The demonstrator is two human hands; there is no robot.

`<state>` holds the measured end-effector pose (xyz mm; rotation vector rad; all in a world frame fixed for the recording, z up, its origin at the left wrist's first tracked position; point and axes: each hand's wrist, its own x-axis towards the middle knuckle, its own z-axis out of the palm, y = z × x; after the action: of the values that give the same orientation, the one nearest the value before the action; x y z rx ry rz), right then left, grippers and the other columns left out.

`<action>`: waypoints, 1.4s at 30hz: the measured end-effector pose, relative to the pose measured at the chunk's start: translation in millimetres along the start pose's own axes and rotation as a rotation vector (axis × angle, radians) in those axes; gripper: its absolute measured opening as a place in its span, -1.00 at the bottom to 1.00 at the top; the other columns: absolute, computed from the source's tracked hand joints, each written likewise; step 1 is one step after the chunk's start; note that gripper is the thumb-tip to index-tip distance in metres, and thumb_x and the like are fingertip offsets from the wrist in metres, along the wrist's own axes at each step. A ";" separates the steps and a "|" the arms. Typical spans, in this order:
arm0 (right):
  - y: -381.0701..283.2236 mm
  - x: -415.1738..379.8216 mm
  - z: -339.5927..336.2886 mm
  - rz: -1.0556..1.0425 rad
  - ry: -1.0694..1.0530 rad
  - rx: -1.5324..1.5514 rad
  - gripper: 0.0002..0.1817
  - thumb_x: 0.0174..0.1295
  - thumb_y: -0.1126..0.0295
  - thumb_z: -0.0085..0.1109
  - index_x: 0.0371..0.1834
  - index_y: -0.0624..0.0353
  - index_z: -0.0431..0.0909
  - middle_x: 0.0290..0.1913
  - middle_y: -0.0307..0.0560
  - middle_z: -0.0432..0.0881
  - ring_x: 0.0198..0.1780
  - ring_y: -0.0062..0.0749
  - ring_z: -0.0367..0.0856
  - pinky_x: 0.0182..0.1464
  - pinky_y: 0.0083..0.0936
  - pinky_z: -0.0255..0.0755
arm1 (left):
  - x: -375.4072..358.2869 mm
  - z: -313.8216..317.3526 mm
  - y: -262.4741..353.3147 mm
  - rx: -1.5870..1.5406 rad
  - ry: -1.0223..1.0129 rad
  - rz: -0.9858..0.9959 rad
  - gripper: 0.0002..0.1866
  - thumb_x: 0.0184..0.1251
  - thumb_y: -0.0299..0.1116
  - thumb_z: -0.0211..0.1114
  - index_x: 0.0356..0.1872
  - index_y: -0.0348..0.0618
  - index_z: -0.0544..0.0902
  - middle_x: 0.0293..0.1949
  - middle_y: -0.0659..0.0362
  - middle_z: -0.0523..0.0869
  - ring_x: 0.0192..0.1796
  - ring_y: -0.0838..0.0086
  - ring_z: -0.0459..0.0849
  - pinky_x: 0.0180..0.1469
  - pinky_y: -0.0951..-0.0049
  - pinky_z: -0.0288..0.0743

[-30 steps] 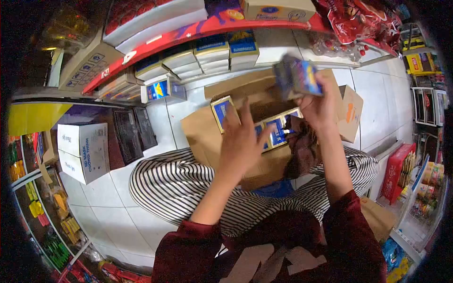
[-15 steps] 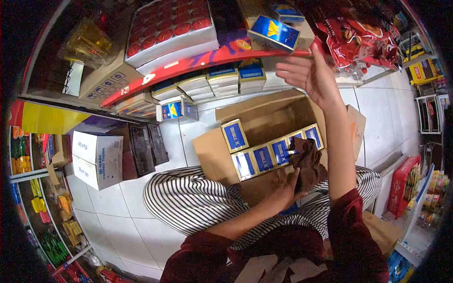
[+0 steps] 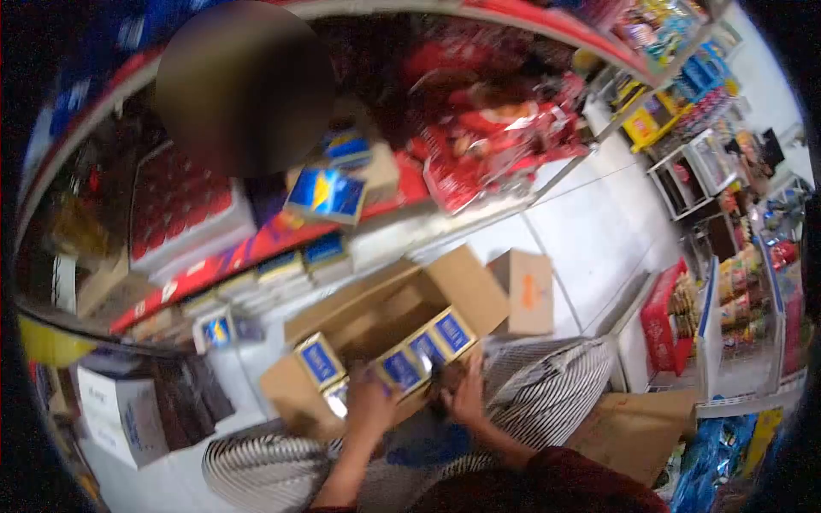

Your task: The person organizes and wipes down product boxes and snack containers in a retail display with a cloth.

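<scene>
- Head view, motion-blurred: both hands are down in an open cardboard carton (image 3: 402,312) that sits on the tiled floor (image 3: 590,231) in front of a red-edged shelf (image 3: 282,235).
- The left hand (image 3: 369,402) rests on the near end of a row of small blue boxes (image 3: 423,344) standing in the carton; its fingers curl over a box, but the blur hides whether it truly grips it.
- The right hand (image 3: 466,395) is just beside it, fingers partly spread against the same row; I cannot tell if it holds anything.
- One more blue box (image 3: 319,361) stands apart, tilted, at the carton's left side.
- Handling, as a judgement: these boxes look like light, stiff printed card, smooth and a little slippery, easily dented at the corners. Pinching one across its two narrow sides, thumb opposite fingers, should lift it cleanly out of the tight row.
- A blue pack with a yellow mark (image 3: 327,193) lies on the shelf above, beside red bagged goods (image 3: 496,137).
- A smaller brown box (image 3: 526,291) stands just right of the carton; a white box (image 3: 115,410) sits far left.
</scene>
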<state>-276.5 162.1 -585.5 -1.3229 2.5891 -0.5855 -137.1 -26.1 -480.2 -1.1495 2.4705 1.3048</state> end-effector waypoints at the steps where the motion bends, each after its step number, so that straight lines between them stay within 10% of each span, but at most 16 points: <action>1: -2.4 -0.9 6.0 0.143 0.002 0.168 -0.05 -0.02 0.30 0.18 0.26 0.48 -0.30 0.30 0.47 -0.33 0.34 0.30 -0.31 0.32 -0.05 -0.27 | 10.0 -2.7 -5.1 0.083 0.223 -0.066 -0.22 0.05 -0.13 0.22 0.20 -0.43 0.12 0.13 -0.30 0.25 0.19 -0.06 0.24 0.21 0.14 0.13; 7: 18.1 -5.8 23.3 0.000 0.021 0.080 -0.31 0.12 0.32 0.03 0.24 0.36 -0.08 0.33 0.36 -0.34 0.34 0.32 -0.37 0.31 -0.01 -0.24 | 57.4 28.3 -86.1 0.265 0.657 -0.394 -0.11 0.09 -0.09 0.16 0.18 -0.67 -0.07 0.28 -0.28 -0.07 0.35 -0.06 -0.13 0.34 0.19 -0.23; 14: 18.4 -7.0 17.2 -0.003 0.067 0.197 -0.26 0.06 0.37 -0.03 0.28 0.40 -0.12 0.34 0.33 -0.24 0.34 0.32 -0.33 0.32 -0.01 -0.31 | 51.5 30.9 -65.3 0.333 0.543 -0.130 -0.02 0.11 0.07 0.05 0.18 -0.70 -0.15 0.29 -0.34 -0.23 0.35 -0.12 -0.29 0.34 0.15 -0.43; 20: 18.0 -8.2 15.2 0.053 0.100 0.285 -0.30 0.02 0.44 -0.05 0.31 0.19 -0.01 0.35 0.26 -0.20 0.33 0.33 -0.29 0.31 -0.01 -0.31 | 60.0 33.5 -50.3 -0.144 0.630 -0.286 -0.02 -0.16 -0.16 0.37 0.21 -0.48 -0.01 0.15 -0.52 -0.01 0.25 -0.26 0.00 0.27 0.14 0.01; 22: 4.9 -9.3 -1.8 0.091 0.081 0.319 -0.35 0.04 0.41 -0.06 0.29 0.13 0.07 0.35 0.27 -0.19 0.32 0.32 -0.27 0.31 -0.02 -0.31 | 62.2 20.8 -52.6 -0.203 0.601 -0.449 0.07 -0.24 -0.12 0.40 0.26 -0.26 -0.10 -0.01 -0.45 0.32 -0.01 -0.17 0.43 -0.01 0.15 0.39; 30: -69.8 -2.0 -77.5 0.095 0.360 0.155 -0.46 0.23 0.10 -0.32 0.21 0.19 0.17 0.21 0.16 0.15 0.26 0.16 -0.06 0.27 -0.08 -0.28 | 52.2 13.7 -82.2 -0.354 0.609 -0.440 0.01 -0.31 -0.12 0.41 0.20 -0.21 0.01 -0.34 -0.17 0.60 -0.26 -0.04 0.58 -0.16 0.19 0.48; 34: -91.5 23.6 -91.9 0.008 0.540 0.455 -0.51 0.15 0.40 -0.19 0.19 0.27 0.17 0.15 0.10 0.26 0.18 -0.22 0.20 0.23 -0.28 -0.02 | 37.8 -3.2 -56.9 -0.483 0.980 -0.050 -0.19 -0.38 -0.24 0.42 0.04 -0.29 0.29 -0.17 -0.19 0.53 -0.14 0.05 0.54 -0.09 0.25 0.40; 36: -107.1 50.1 -65.1 0.151 0.245 0.992 -0.38 -0.06 0.57 -0.07 0.21 0.23 0.17 0.22 0.13 0.18 0.26 -0.10 0.12 0.29 -0.28 -0.07 | -4.1 -31.8 -13.2 -0.636 0.933 0.026 -0.21 -0.37 -0.33 0.37 0.07 -0.29 0.28 -0.16 -0.15 0.52 -0.13 0.09 0.52 -0.06 0.28 0.38; 42: -167.1 105.6 -99.6 -0.034 0.219 0.624 -0.39 0.13 0.13 -0.03 0.24 0.12 0.15 0.29 0.01 0.14 0.31 -0.10 0.06 0.23 -0.18 0.01 | -45.8 -43.7 48.1 -0.850 0.927 0.451 -0.33 -0.25 -0.43 0.22 0.08 -0.28 0.30 -0.14 0.00 0.49 -0.11 0.29 0.47 -0.01 0.38 0.32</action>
<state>-248.0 15.0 -422.6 -1.1290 2.2294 -1.4637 -127.1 -16.5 -401.9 -1.7197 2.9450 2.6037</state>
